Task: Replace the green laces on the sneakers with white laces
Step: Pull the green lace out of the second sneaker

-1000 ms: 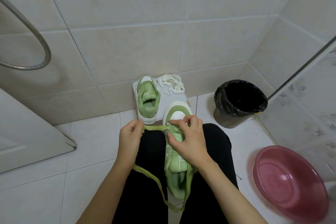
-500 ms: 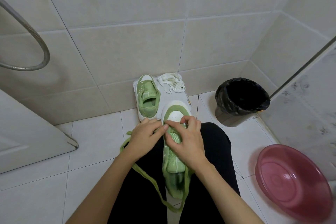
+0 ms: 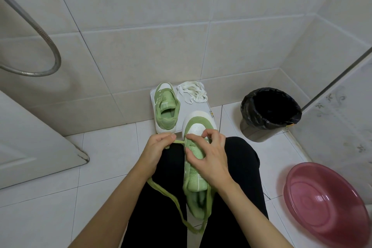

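Observation:
A green and white sneaker (image 3: 196, 169) lies between my knees, toe pointing away. My right hand (image 3: 209, 157) grips its upper over the tongue near the toe. My left hand (image 3: 156, 152) pinches the green lace (image 3: 171, 199) just left of the eyelets, with a short taut stretch running to the shoe. The rest of that lace hangs in a long loop under my left wrist and down past the heel. The second sneaker (image 3: 166, 109), without laces, stands on a white board (image 3: 204, 107) by the wall. A heap of white laces (image 3: 193, 92) lies beside it.
A bin with a black liner (image 3: 269, 111) stands at the right by the wall corner. A pink plastic basin (image 3: 326, 205) sits on the floor at the lower right. A white door (image 3: 34, 143) is at the left, and a metal shower hose (image 3: 40, 46) loops above it.
My left hand came in against the shoe half a second ago, and now it has drawn back to the left with the green lace, pulling a stretch of it out of the eyelets.

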The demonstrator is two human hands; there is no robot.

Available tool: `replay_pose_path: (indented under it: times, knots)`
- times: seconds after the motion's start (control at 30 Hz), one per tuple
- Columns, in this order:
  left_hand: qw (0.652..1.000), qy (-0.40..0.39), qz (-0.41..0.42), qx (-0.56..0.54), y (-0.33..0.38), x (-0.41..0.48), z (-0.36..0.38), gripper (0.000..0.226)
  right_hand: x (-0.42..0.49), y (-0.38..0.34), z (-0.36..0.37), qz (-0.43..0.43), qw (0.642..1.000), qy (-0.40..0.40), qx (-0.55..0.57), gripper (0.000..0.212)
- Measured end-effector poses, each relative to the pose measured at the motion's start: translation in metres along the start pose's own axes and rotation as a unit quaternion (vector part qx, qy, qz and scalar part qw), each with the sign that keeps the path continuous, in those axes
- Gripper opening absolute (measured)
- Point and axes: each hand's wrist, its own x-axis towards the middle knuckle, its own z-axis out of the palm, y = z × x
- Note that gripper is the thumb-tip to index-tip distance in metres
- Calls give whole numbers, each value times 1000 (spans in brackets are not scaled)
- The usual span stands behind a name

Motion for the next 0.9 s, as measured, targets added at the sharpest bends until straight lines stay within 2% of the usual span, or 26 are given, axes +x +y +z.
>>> replay_pose_path:
  times: [0.1,0.2,0.3,0.37,0.43,0.5,0.57,0.67,0.83,0.9]
  knots:
    - [1000,8,-6,7,-1,0,3,28,0,-1,-6,20,999,-24,26,31]
    - [989,36,32,140,-4,1,3,39,-2,0,-17,72,982,-38,169,25]
    - [947,62,87,302,-5,6,7,31,-1,-3,-21,97,979,-28,176,21]
    - [906,56,86,410,-5,9,12,28,0,-6,-19,114,982,-24,152,22]
    - [881,53,76,465,-6,9,15,31,1,-8,-16,124,982,-33,136,22]
    - [888,44,76,452,-2,7,16,34,5,-8,-14,143,980,-43,132,18]
    - [917,15,77,391,2,4,15,39,11,-7,-13,162,978,-53,123,12]
    - [950,-1,66,304,5,1,12,40,13,-6,-8,143,982,-46,113,6]
    - [970,16,61,234,2,-2,9,39,3,-5,0,91,990,2,107,3]
    - [970,18,63,233,2,-1,8,39,3,-8,-1,61,996,9,63,2]
